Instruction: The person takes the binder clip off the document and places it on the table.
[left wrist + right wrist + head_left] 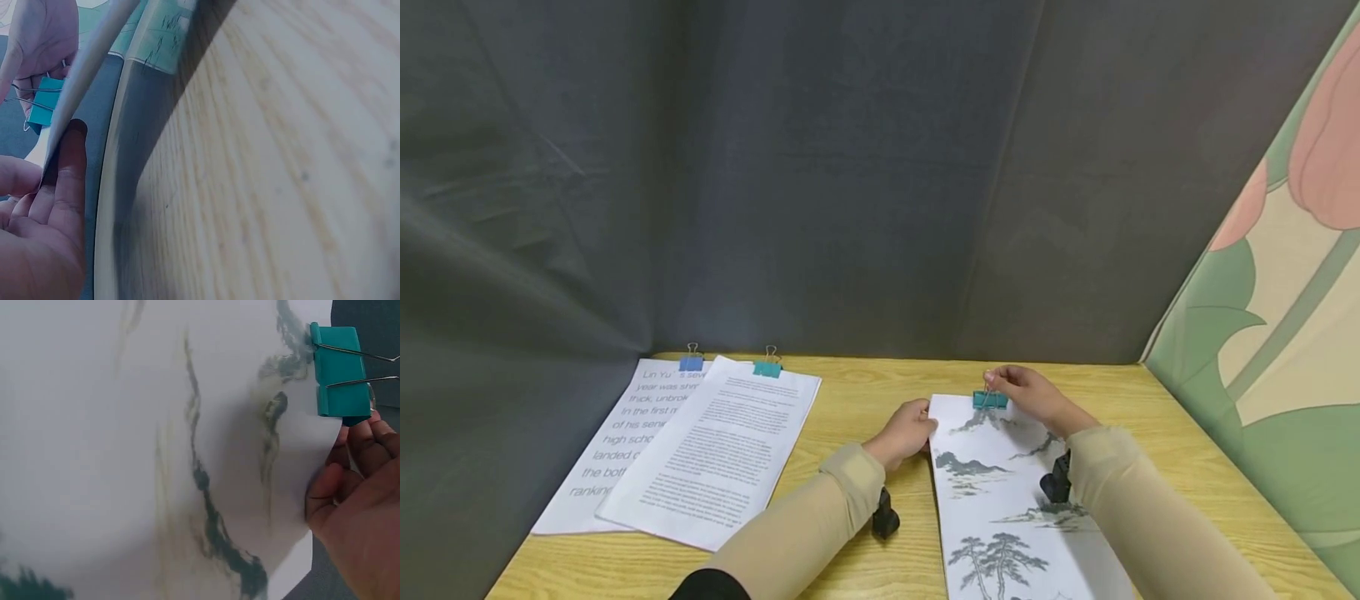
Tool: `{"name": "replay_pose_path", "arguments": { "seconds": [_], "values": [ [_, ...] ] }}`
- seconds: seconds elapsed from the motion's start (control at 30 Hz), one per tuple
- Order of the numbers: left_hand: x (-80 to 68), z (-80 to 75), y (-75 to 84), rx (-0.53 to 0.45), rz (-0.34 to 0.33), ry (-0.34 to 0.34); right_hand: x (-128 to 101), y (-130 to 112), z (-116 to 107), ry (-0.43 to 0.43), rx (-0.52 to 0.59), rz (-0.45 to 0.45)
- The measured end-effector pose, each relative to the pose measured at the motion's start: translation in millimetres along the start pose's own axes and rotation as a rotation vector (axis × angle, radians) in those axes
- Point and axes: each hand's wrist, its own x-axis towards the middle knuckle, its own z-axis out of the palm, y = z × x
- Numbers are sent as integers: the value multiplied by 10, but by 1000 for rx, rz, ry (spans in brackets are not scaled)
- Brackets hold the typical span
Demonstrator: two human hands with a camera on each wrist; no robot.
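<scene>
Holding the teal binder clip (990, 400) by its wire handles, your right hand (1033, 398) has the fingers curled around it at the far edge of the landscape print (1007, 500). The clip sits on that top edge, near the middle. Your left hand (906, 433) touches the left corner of the same sheet; in the left wrist view the fingers (65, 181) lie straight along the paper edge, thumb on the other side, and I cannot tell how firmly they pinch. The print lies on the wooden table (857, 400), right of centre. Two text documents (700, 450) with their own clips lie on the left, well apart.
</scene>
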Motion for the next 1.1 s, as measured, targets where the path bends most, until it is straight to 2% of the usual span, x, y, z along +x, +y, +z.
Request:
{"name": "replay_pose_path", "arguments": {
  "seconds": [0.37, 0.53, 0.73, 0.9, 1.1],
  "values": [
    [-17, -2, 8, -8, -25, -7, -54, 36, 33, 65, -26, -53],
    [-26, 20, 9, -20, -23, -7, -78, 72, 38, 97, 35, -49],
    [-55, 37, 8, -2, -41, 8, -92, 98, 21, 190, 132, -100],
    [-90, 48, 26, 1, -46, 14, -124, 95, -14, 228, 190, -42],
    [-119, 60, 68, -8, -42, 12, -183, 156, -81, 214, 223, 17]
  ]
}}
